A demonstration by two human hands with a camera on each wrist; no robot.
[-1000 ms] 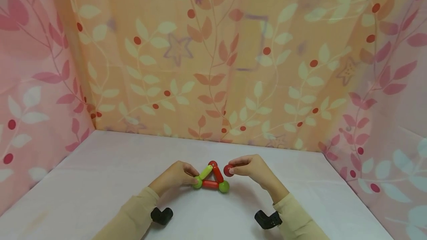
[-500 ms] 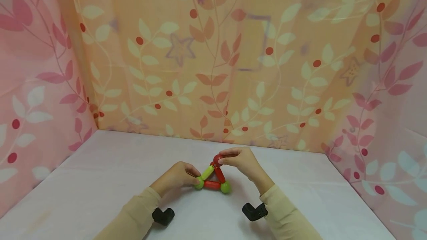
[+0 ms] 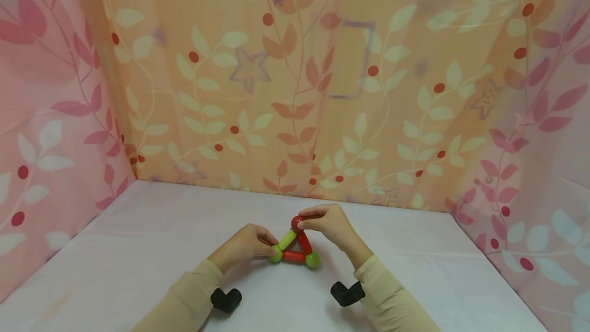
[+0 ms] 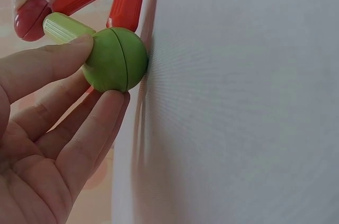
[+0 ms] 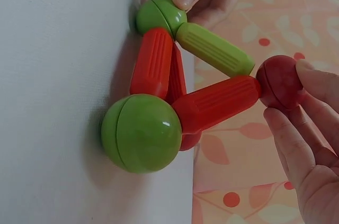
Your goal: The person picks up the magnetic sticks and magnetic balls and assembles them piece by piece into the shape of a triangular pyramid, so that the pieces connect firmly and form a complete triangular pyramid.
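Observation:
With thumb and fingertips my left hand (image 3: 251,244) pinches a green ball (image 4: 114,60) of a ball-and-rod construction toy, which rests on the table. My right hand (image 3: 329,222) holds a red ball (image 5: 280,82) at the raised ends of a red rod (image 5: 220,102) and a yellow-green rod (image 5: 212,49). The red rod's tip meets that ball; the yellow-green tip is right beside it. A second green ball (image 5: 140,133) sits at the near right corner, joined to the first by another red rod (image 5: 152,62). Behind them, a lower red ball (image 5: 190,141) is mostly hidden.
White cloth covers the table (image 3: 175,209). Orange patterned fabric (image 3: 207,106) closes off the back, and pink panels stand at both sides. A black angled piece (image 3: 226,300) hangs at the left wrist, and another black piece (image 3: 346,293) at the right.
My right hand has carried the red ball leftward from beside the toy onto the upper rod ends, then slightly down. My left hand keeps its grip on the green ball.

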